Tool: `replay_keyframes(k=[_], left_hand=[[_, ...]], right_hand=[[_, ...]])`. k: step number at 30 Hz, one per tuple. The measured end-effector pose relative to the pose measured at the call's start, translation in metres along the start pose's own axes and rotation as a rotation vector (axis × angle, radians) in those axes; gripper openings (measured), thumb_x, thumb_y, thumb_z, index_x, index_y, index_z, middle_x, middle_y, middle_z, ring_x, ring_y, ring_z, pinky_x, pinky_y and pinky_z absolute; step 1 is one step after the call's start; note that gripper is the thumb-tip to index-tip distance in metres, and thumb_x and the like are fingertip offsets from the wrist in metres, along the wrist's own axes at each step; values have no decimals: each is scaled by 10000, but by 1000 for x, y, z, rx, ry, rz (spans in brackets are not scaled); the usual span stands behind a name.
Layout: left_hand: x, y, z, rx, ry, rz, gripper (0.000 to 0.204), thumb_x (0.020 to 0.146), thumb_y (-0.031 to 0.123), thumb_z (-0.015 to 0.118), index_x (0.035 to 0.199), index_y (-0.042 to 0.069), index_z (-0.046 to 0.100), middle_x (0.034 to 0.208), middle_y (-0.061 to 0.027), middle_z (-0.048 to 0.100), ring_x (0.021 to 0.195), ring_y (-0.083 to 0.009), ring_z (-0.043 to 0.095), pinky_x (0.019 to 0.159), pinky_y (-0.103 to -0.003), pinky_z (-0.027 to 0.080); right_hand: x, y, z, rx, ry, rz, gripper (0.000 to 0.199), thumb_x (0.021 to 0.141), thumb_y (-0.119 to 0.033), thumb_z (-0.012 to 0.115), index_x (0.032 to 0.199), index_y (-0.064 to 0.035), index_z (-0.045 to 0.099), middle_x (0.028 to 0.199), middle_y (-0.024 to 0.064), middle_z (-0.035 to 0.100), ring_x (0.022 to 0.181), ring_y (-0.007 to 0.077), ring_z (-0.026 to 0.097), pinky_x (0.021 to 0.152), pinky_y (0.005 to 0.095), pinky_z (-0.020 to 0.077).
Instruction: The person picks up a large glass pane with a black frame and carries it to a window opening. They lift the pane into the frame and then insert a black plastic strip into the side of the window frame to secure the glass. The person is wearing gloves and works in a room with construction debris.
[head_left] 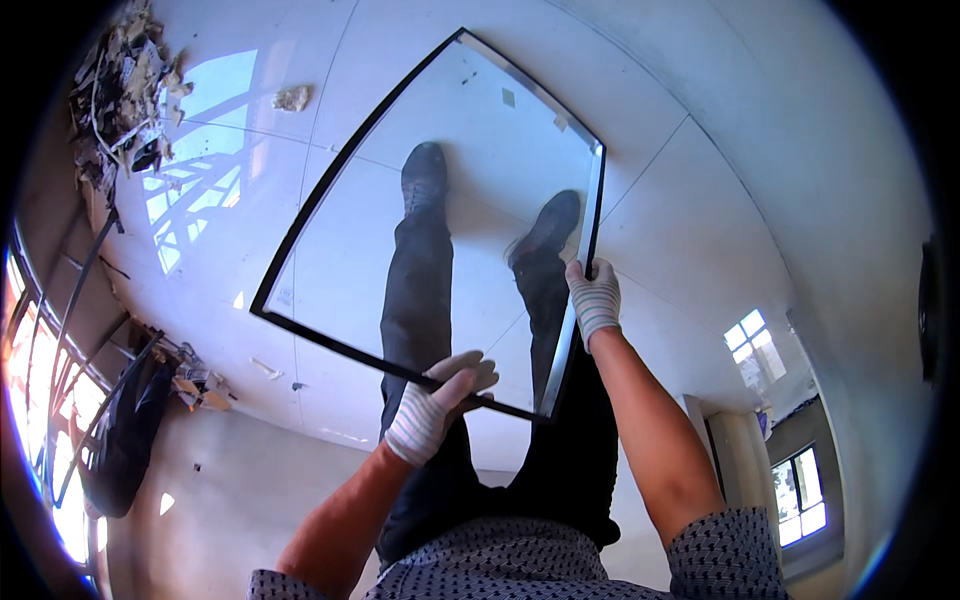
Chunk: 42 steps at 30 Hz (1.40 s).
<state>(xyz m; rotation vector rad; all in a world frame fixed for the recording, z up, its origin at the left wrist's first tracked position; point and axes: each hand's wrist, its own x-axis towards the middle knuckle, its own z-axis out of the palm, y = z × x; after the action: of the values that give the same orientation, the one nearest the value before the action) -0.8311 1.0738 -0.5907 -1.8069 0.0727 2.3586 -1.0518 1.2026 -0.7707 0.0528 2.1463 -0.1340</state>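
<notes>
In front of my legs I carry a glass pane in a thin black frame (335, 180), tilted, with my trousers and dark shoes showing through it. My left hand (440, 395), in a striped white work glove, grips the near lower edge, thumb on the upper face and fingers partly hidden by the frame. Along the right edge, my right hand (594, 292) is closed round the frame in a matching glove. Small pale stickers (509, 97) are on the glass near its far end.
Rubble and scraps (135, 90) lie heaped at the far left. A stone-like lump (292, 98) sits on the pale tiled floor (400, 30). At the left, a dark bag (130, 430) hangs by metal bars and a bright window. Another window (798, 495) is at the lower right.
</notes>
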Motion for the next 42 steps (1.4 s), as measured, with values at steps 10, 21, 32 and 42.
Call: replay_keyframes(k=[10,21,32,42], left_hand=[[5,6,-14,-44,-69,-71,876,869,460,754,1486,-60,413,1442,-272,525,1366,-383,505,1183,-486,340],[6,14,-32,-271,-164,-61,838,907,324,765,1553,6,337,1521,-251,455,1408,-404,451,1142,-520,380],[7,42,-24,-177,-99,-185,742,879,284,799,1496,44,464,1408,-192,578,1330,-344,537,1132,-508,405],[10,55,-30,-25,-228,-220,781,915,277,723,1543,9,346,1471,-187,509,1390,-301,463,1174,-468,331]], right_hand=[[116,-68,42,-378,181,-600,431,899,-358,654,1221,-73,629,1193,216,624,1166,388,576,1014,473,464],[166,-146,90,-118,173,-564,299,886,-259,698,1135,-95,681,1147,185,651,1100,354,620,961,456,499],[271,-110,58,-172,43,-356,326,892,-294,689,1134,-78,718,1079,144,741,999,289,708,899,394,535],[275,-122,62,-222,134,-333,190,910,-242,662,1009,-104,745,979,166,746,926,308,721,847,412,552]])
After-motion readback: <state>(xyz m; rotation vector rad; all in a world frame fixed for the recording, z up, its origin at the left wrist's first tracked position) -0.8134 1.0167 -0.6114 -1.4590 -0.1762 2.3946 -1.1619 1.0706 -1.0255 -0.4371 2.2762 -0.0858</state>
